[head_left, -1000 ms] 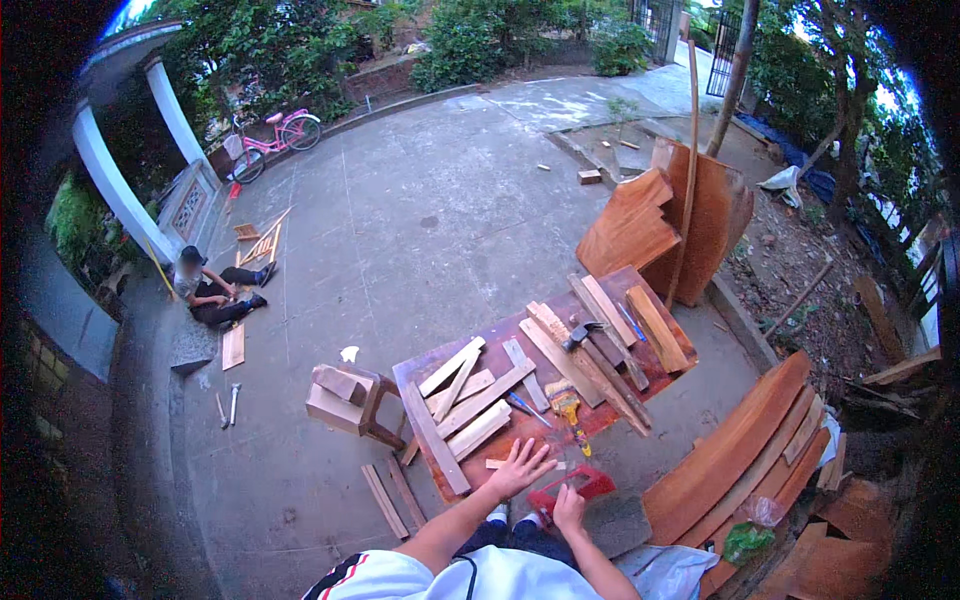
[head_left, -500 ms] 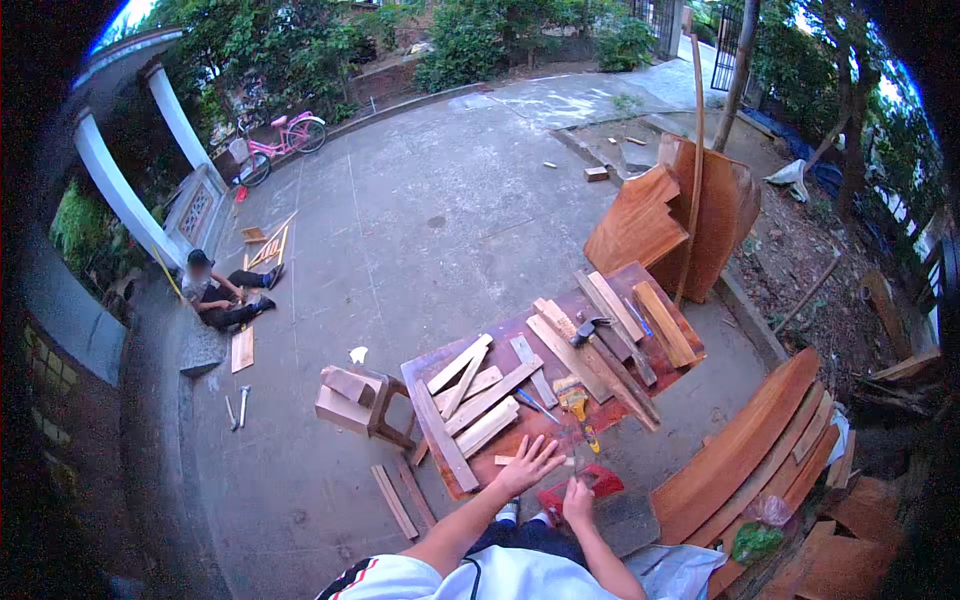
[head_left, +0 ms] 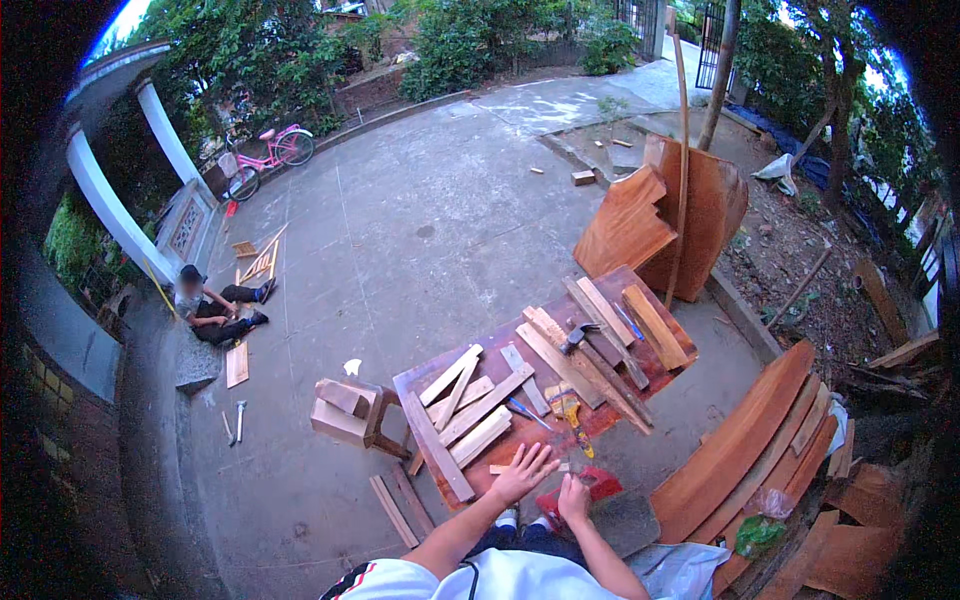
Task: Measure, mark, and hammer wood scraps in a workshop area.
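My left hand [head_left: 525, 474] lies with its fingers spread at the near edge of the reddish wooden table [head_left: 510, 447]. Under and beside it shows a short pale wood strip [head_left: 497, 469]. To its right, my right hand [head_left: 574, 499] is closed around something too small to make out. A red object [head_left: 600, 484] lies just beyond that hand, partly hidden by it. Past my hands are a paintbrush [head_left: 566, 405] with a yellow handle, a blue pen-like tool [head_left: 528, 413], a claw hammer [head_left: 578, 337] and several pale wood strips [head_left: 488, 412].
A wooden stool [head_left: 378, 412] stands left of the table. Curved planks [head_left: 735, 450] and a green plastic bag [head_left: 757, 537] lie at the right, large wood slabs [head_left: 625, 225] behind. A person [head_left: 208, 303] sits on the ground at far left, near a pink bicycle [head_left: 268, 157].
The view has shifted slightly, so the table and yard appear a little to the left. My right hand has moved slightly up and left; my left hand stays spread in nearly the same place.
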The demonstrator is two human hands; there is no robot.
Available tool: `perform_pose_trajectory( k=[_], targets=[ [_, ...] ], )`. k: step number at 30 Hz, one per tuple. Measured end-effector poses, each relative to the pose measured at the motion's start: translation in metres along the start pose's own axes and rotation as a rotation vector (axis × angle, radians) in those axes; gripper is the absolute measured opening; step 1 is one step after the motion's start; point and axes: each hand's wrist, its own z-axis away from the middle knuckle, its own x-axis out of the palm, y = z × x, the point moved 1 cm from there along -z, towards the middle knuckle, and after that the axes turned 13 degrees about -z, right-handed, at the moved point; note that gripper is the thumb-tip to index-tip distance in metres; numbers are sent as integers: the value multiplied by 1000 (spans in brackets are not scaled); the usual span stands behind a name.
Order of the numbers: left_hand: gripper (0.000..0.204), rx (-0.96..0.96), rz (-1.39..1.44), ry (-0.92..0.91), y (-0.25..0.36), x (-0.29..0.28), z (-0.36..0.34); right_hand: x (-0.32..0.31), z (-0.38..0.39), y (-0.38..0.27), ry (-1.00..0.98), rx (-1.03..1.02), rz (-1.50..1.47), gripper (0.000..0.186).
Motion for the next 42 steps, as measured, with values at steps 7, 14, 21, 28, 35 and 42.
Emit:
perform_pose_trajectory(
  k=[7, 14, 21, 28, 35, 42],
  targets=[
    [66, -198, -28, -78, -1, -20, -6, 3, 7, -6, -26, -17, -49, 40],
    [73, -126, -123, -137, 3, -22, 0, 4, 12, 5, -51, 31, -11, 41],
    [76, -237, -57, -226, -8, -9, -6, 3, -2, -14, 20, -75, -119, 39],
    [73, -228, -47, -226, -4, -10, -9, 4, 11, 9, -46, 55, -55, 38],
    [69, -260, -36, -196, -1, -9, -9, 1, 26, 17, -51, 57, -9, 33],
    [72, -268, -55, -194, -3, -8, -10, 10, 29, 19, -21, 51, -17, 31]
  ],
)
